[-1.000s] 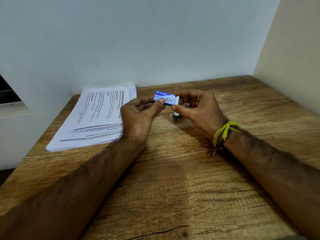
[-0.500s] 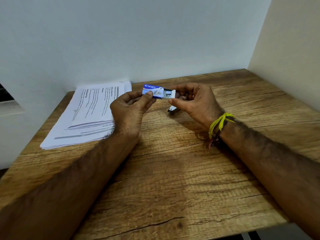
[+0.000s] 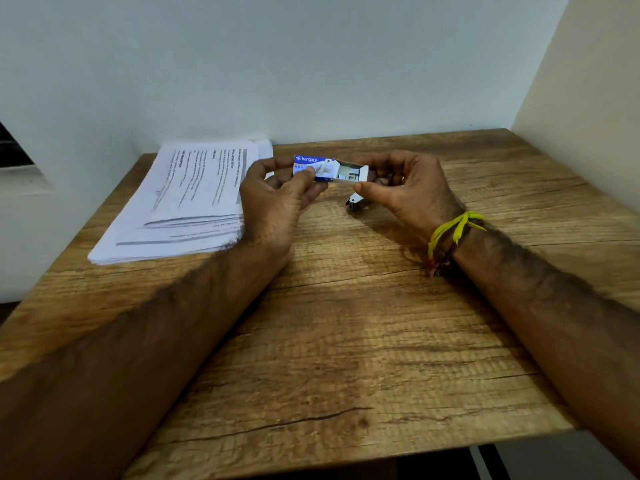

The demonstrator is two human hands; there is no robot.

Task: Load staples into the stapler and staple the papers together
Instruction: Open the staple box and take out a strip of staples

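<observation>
Our left hand pinches the staple box sleeve, our right hand grips its tray drawn rightward, directly above the stapler on the worktop.

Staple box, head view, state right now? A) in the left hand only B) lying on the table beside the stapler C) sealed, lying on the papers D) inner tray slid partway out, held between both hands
D: the staple box has its white inner tray pulled out to the right; the left hand pinches the blue sleeve and the right hand holds the tray end.
</observation>
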